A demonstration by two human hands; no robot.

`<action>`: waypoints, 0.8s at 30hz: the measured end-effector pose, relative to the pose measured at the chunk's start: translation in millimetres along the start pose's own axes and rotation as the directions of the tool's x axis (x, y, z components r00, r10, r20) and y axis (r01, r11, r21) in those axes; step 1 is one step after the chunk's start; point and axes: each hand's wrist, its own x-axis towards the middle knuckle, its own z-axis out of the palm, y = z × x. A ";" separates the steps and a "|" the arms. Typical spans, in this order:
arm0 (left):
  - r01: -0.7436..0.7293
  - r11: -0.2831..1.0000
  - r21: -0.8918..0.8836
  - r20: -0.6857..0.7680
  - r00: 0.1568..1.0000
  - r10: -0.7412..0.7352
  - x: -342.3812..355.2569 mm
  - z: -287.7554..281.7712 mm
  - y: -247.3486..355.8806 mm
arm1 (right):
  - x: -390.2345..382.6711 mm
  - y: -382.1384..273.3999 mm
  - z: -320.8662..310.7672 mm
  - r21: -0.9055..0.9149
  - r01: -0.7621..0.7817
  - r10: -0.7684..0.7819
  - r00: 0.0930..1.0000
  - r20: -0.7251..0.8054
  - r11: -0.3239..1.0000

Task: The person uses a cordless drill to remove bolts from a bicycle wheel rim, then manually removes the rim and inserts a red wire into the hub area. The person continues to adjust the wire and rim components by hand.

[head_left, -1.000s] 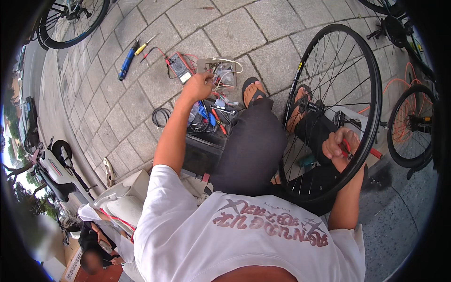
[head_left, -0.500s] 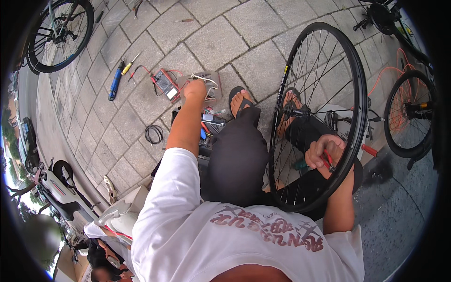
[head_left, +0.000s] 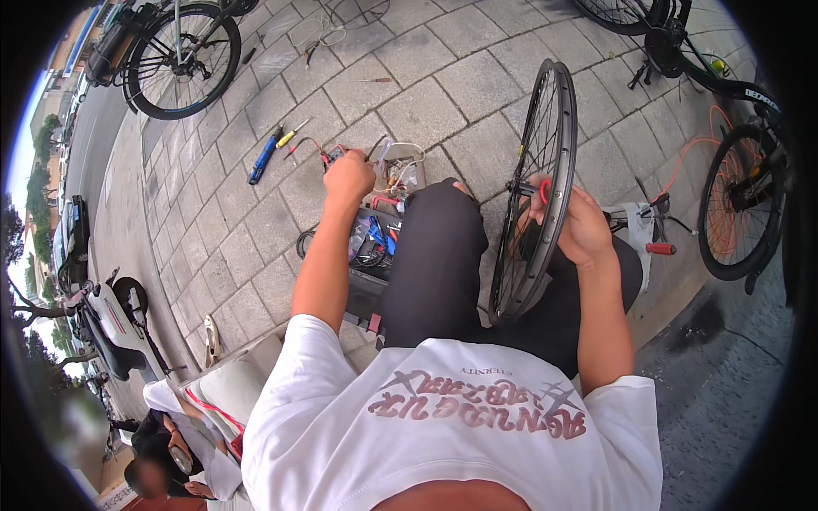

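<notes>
My left hand [head_left: 348, 177] is closed beside a multimeter [head_left: 334, 156] and a clear container [head_left: 413, 152] of wires and small parts; what its fingers hold is hidden. My right hand [head_left: 573, 220] is closed around a small red-handled tool [head_left: 544, 192] at the upright black spoked wheel [head_left: 564, 119], which stands across my right leg. An open dark toolbox [head_left: 362, 283] of cables and tools lies left of my left leg. A blue tool [head_left: 262, 159] and yellow screwdriver [head_left: 288, 139] lie on the paving.
Bicycles stand at upper left [head_left: 183, 98] and right [head_left: 682, 64], with orange cable [head_left: 718, 119] at the right. A red-handled tool [head_left: 661, 249] lies near my right knee. A white scooter [head_left: 132, 332] stands at left, and a person [head_left: 170, 451] sits at lower left.
The wheel has turned more edge-on. My right hand has moved up toward its hub with the red tool. My left hand stays over the parts, shifting slightly as the view changed.
</notes>
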 end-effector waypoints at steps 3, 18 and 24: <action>-0.074 0.973 -0.217 -0.095 0.994 0.055 -41.8 -50.1 -4.6 | 8.0 4.9 2.4 0.014 0.046 -0.047 0.997 0.059 0.999; -0.019 -0.177 -0.984 -0.078 0.940 0.331 -132.0 -89.5 54.6 | 34.6 24.9 50.3 -0.208 0.049 -0.042 0.998 0.040 0.977; -0.007 -0.179 -0.984 -0.078 0.916 0.393 -156.1 -97.4 69.9 | 2.3 3.9 66.6 -0.546 0.242 -0.393 0.902 -0.178 0.802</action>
